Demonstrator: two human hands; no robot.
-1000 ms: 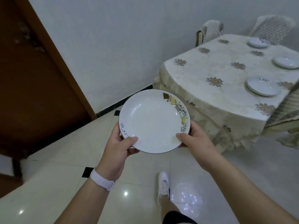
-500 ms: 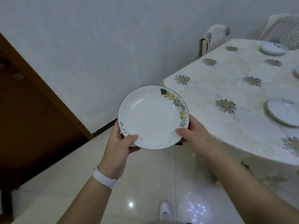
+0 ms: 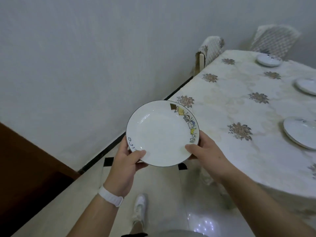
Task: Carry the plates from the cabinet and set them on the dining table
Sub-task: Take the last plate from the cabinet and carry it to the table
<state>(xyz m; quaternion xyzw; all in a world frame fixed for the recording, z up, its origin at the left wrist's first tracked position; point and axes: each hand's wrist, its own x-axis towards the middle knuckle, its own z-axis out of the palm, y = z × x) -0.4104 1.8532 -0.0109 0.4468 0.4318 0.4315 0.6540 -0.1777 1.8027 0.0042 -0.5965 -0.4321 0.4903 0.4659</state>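
Note:
I carry a white plate (image 3: 160, 134) with a dark rim and small coloured drawings along its right edge, held level in front of me. My left hand (image 3: 124, 161) grips its near-left rim, thumb on top. My right hand (image 3: 205, 153) grips the near-right rim the same way. The dining table (image 3: 230, 108), under a cream cloth with brown flower motifs, begins just right of the plate. Three white plates lie on it: one near the right edge (image 3: 299, 132), one further back (image 3: 306, 86), one at the far end (image 3: 268, 59).
A white wall (image 3: 85, 65) with a black skirting runs along the left. A brown wooden door (image 3: 25, 168) fills the lower left. Two chairs with patterned covers (image 3: 212, 48) (image 3: 275, 40) stand at the table's far end. My white shoe (image 3: 140, 207) is on the glossy tiled floor.
I have walked closer to the table, which now fills more of the right side. Both hands keep the same hold on the plate. The door has slid toward the lower left.

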